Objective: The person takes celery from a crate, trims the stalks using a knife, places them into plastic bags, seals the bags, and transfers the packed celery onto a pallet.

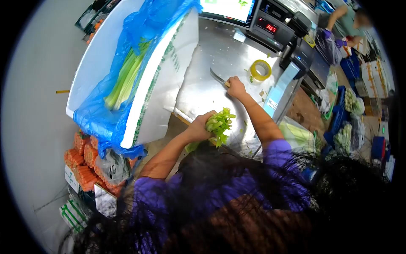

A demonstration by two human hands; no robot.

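My left hand (200,128) is wrapped round a bunch of celery (220,125), its leafy tops showing beyond my fingers near the table's front edge. Further forward, my right hand (237,87) grips the handle of a small curved knife (218,76). The blade points away to the left over the metal table (203,55), apart from the celery. To the left, a white foam box (146,97) lined with a blue plastic bag (93,120) holds long celery stalks (127,76).
A roll of yellow tape (261,70) lies on the table beside a scale with a red display (267,26) and a screen (228,9). Bagged carrots (86,163) are stacked at lower left. Another person (342,25) handles a dark bag at upper right.
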